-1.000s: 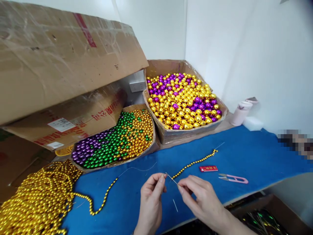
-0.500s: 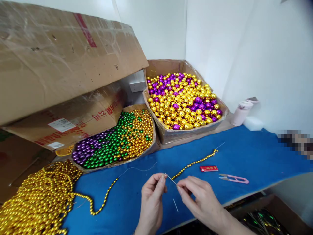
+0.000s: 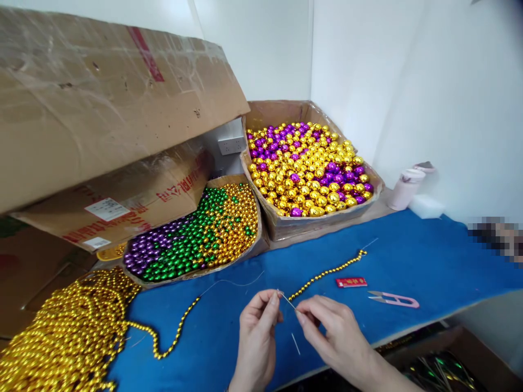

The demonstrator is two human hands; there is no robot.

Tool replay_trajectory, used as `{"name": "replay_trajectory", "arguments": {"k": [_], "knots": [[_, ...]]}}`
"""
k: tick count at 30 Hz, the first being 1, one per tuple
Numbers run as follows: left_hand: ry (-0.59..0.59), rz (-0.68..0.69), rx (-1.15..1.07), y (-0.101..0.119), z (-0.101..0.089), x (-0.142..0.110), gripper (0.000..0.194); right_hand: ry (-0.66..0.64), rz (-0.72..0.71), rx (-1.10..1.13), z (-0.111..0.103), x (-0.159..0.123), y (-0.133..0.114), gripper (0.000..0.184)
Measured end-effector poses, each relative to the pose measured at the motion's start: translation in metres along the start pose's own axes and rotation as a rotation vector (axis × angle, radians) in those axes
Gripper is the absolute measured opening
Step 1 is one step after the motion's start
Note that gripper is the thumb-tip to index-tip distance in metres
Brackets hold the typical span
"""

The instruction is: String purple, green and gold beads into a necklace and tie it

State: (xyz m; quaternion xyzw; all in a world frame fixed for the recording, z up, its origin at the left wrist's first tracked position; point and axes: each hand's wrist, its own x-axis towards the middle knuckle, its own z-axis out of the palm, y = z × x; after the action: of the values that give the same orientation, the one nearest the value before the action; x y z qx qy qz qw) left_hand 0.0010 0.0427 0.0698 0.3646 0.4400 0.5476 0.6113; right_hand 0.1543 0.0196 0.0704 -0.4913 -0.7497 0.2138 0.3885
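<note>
Held piece: thin, pale, straight needle-like length [image 3: 288, 302]; stretched aslant between both hands, to the near left of the red packet [image 3: 351, 282]; needle or thread cannot be told.
Left hand [image 3: 258, 333]: piece's upper end pinched between thumb and forefinger; tiny detail at the tip too small to be read.
Right hand [image 3: 332, 325]: lower end pinched between thumb and fingertips; other fingers curled.
Gold bead strand [image 3: 324, 274]: shiny, round beads; laid on the blue-covered counter [image 3: 433, 256], left of and beyond the packet; thin thread left trailing at its far end.
Pink snips [image 3: 392, 295]: laid just right of the packet, blades pointed toward it.
White sliver [image 3: 296, 344]: seen on the counter, nearer than the packet and to its left.
</note>
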Motion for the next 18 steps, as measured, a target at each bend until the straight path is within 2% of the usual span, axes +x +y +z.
{"name": "replay_trajectory", "arguments": {"k": [18], "knots": [[0.006, 0.047, 0.062, -0.0005, -0.0009, 0.0011, 0.017, 0.013, 0.008, 0.027, 0.0003, -0.0036, 0.0041, 0.014]]}}
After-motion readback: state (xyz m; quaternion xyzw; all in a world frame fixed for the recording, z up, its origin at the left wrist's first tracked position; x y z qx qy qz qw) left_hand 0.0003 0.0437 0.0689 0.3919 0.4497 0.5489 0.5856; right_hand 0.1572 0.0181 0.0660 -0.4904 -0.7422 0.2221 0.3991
